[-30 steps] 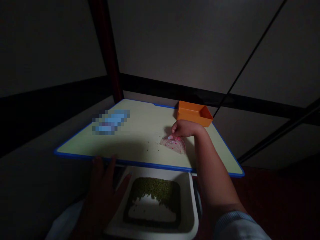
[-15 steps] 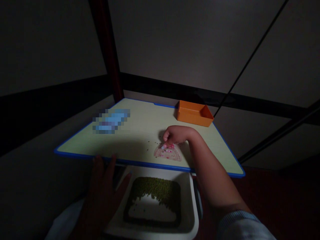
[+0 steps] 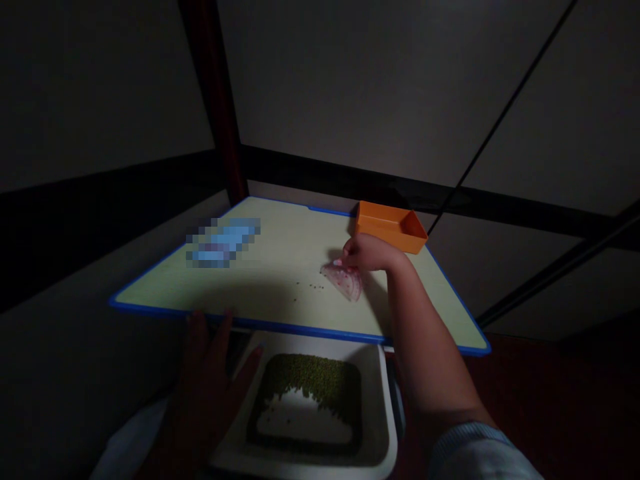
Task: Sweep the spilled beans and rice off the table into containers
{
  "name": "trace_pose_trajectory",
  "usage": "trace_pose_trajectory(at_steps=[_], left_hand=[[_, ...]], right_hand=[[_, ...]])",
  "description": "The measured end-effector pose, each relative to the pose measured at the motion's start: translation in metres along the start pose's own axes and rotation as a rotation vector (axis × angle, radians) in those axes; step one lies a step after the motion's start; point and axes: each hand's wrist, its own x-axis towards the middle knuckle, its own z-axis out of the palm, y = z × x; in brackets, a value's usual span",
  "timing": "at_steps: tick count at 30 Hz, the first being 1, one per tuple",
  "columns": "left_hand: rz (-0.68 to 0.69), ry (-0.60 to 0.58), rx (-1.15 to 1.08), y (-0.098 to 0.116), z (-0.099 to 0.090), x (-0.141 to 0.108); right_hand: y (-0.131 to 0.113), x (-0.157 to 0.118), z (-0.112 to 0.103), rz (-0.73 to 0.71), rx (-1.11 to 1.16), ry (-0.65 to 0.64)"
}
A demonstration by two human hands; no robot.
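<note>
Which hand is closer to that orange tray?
The right hand: it holds the protractor just on the near side of the orange tray. The left hand is farther away, by the near edge of the table.

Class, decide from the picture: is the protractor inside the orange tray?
No, the right hand holds the protractor over the tabletop, on the near side of the orange tray.
</note>
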Motion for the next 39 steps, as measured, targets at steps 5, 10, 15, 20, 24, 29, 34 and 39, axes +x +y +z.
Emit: trace_pose_trajectory(at_steps=[5, 10, 15, 20, 24, 29, 34, 39], left_hand=[[0.007, -0.012, 0.007, -0.005, 0.001, 0.0], [0.007, 0.048, -0.029, -0.004, 0.002, -0.002], [0.02, 0.036, -0.024, -0.005, 0.002, -0.001], [0.039, 0.044, -0.005, -0.009, 0.006, -0.001], [0.023, 0.057, -0.033, -0.007, 0.006, -0.001], [0.031, 0.049, -0.029, -0.008, 0.005, 0.0], [0.016, 0.04, -0.047, -0.004, 0.002, 0.001], [0.004, 0.02, -0.05, -0.001, 0.0, 0.0]], right_hand=[[-0.001, 0.004, -0.002, 0.14, -0.186, -0.001], [-0.005, 0.007, 0.004, 0.125, -0.198, 0.013], [-0.008, 0.01, 0.009, 0.092, -0.189, 0.021], [-0.012, 0.012, 0.011, 0.096, -0.182, 0.027], [-0.01, 0.012, 0.009, 0.105, -0.141, 0.032], [-0.002, 0.01, 0.007, 0.047, 0.0, 0.014], [0.002, 0.011, 0.008, 0.052, -0.019, -0.057], [0.002, 0.013, 0.008, 0.117, -0.12, -0.064]])
